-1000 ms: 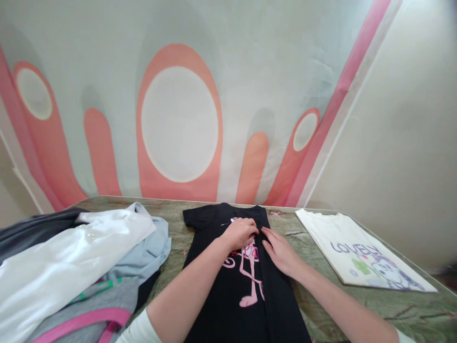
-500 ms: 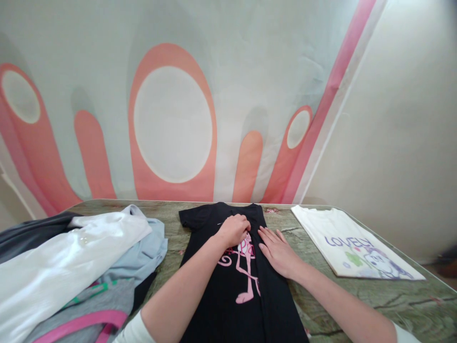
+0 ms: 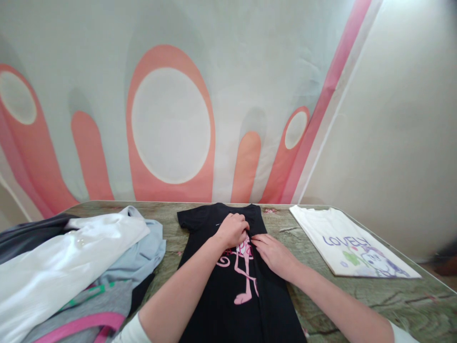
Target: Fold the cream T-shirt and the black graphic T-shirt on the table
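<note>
A black T-shirt (image 3: 214,295) with a pink cartoon print lies lengthwise in front of me on the table (image 3: 410,300). Its right side is folded inward over the print. My left hand (image 3: 233,230) rests on the shirt's chest near the collar, fingers curled down onto the cloth. My right hand (image 3: 271,253) lies flat on the folded-over right flap, fingers stretched toward the left hand and almost touching it.
A heap of clothes (image 3: 71,267), white, light blue, grey and dark, fills the table's left side. A folded white T-shirt (image 3: 352,245) with "LOVELY" printed on it lies at the right. A wall with pink and white shapes stands behind the table.
My right hand slid away from the left along the flap, then came back toward it. The left hand stayed on the chest. My view shifted slightly right.
</note>
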Tool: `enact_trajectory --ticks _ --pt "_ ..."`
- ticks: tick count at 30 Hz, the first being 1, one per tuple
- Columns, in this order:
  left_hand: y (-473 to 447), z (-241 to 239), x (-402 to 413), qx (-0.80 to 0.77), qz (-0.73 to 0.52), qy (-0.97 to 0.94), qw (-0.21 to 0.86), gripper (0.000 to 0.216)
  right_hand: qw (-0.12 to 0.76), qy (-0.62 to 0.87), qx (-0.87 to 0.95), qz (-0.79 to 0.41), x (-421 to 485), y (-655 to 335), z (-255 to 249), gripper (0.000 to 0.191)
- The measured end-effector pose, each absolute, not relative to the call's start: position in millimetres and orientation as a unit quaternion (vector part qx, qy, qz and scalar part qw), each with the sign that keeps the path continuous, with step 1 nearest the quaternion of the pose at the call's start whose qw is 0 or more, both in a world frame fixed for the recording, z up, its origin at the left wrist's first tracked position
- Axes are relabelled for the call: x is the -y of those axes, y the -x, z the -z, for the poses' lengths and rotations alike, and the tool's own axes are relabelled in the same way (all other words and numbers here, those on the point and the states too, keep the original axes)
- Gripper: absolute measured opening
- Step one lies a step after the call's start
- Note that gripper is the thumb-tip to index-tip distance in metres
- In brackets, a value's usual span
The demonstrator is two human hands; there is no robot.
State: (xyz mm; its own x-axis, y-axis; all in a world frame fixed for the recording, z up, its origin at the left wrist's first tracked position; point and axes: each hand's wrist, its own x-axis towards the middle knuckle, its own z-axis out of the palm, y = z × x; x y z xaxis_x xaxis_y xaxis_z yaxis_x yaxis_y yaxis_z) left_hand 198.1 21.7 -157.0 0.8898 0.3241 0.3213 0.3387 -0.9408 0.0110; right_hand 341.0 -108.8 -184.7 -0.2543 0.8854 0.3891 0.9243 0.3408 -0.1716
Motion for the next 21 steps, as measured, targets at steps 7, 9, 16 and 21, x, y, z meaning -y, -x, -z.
enact_trajectory --ticks 7,9,16,21 --pt "-197.9 161.2 -24.3 0.166 0.179 0.970 0.010 0.019 0.207 0.589 0.781 0.028 109.3 -340.7 184.9 0.033" --pt "-198.2 163.7 -25.6 0.168 0.180 0.969 0.008 0.020 0.208 0.593 0.778 0.021 109.6 -340.8 185.2 0.035" --pt "-197.8 166.6 -27.6 0.184 0.191 0.964 -0.006 0.020 0.216 0.608 0.764 -0.001 109.4 -341.8 187.6 0.045" --pt "-197.8 168.0 -30.8 0.210 0.215 0.953 -0.031 0.021 0.206 0.617 0.760 -0.002 109.0 -339.8 187.2 0.051"
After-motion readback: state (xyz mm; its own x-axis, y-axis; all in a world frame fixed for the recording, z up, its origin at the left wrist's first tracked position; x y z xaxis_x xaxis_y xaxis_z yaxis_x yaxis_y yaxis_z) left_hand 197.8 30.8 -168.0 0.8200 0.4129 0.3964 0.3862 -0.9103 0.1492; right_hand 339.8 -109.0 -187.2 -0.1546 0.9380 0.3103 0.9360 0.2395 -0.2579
